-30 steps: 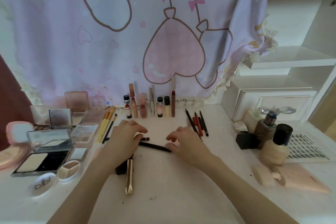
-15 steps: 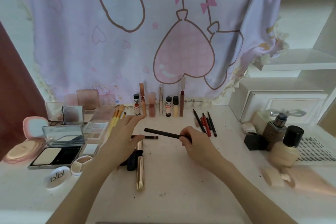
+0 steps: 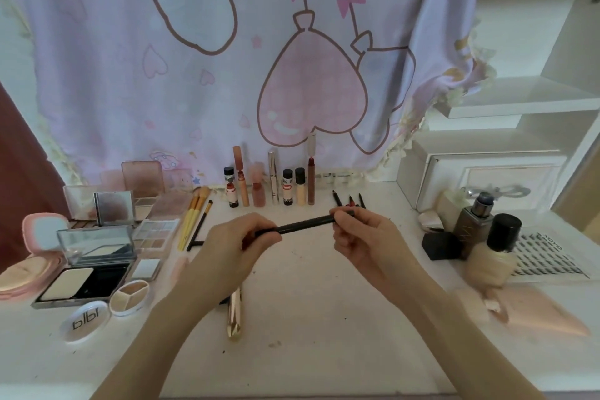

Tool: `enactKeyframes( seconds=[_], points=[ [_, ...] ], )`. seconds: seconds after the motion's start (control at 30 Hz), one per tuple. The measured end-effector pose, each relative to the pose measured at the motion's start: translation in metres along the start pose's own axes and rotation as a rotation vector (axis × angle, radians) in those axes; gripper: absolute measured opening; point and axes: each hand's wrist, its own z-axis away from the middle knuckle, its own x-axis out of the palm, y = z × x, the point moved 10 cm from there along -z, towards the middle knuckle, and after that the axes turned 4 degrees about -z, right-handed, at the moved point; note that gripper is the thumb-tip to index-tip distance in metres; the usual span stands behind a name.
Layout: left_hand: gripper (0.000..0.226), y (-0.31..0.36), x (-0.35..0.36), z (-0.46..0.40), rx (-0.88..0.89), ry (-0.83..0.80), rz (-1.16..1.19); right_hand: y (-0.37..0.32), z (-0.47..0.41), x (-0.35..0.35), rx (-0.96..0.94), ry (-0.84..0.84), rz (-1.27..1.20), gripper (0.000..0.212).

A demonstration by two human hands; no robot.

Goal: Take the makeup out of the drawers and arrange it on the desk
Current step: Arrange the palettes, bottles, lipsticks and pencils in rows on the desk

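Note:
A slim black makeup pencil (image 3: 306,224) is held level above the middle of the white desk (image 3: 324,318). My left hand (image 3: 233,250) pinches its left end and my right hand (image 3: 367,240) grips its right end. Under my left wrist lies a gold tube (image 3: 234,315) with a dark item partly hidden beside it. Several dark and red pencils (image 3: 349,200) lie just behind my right hand. Another thin dark stick (image 3: 196,242) lies left of my left hand.
Open palettes and compacts (image 3: 97,256) crowd the left. Yellow brushes (image 3: 191,217) and a row of upright lip tubes and small bottles (image 3: 272,185) line the back. Foundation bottles (image 3: 490,250), a lash tray (image 3: 545,256) and sponges (image 3: 532,312) sit right, before a white drawer unit (image 3: 487,178).
My right hand lifted the black pencil off the desk. My left hand rose from the desk and took hold of its other end. The camera tilted up slightly.

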Motion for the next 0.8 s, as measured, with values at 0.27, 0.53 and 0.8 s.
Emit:
enactKeyframes(
  seconds=[0.27,0.53,0.8],
  points=[
    [0.024,0.019,0.029,0.001,-0.002,-0.072,0.038,0.010,0.004,-0.003,0.000,0.051,-0.051,0.018],
    [0.018,0.020,0.035,0.002,-0.042,-0.097,0.076,0.012,0.004,-0.009,-0.017,0.063,-0.146,0.024],
    [0.006,0.002,0.043,0.008,-0.152,-0.106,0.104,0.003,0.006,-0.005,-0.154,0.106,0.374,0.023]
  ],
)
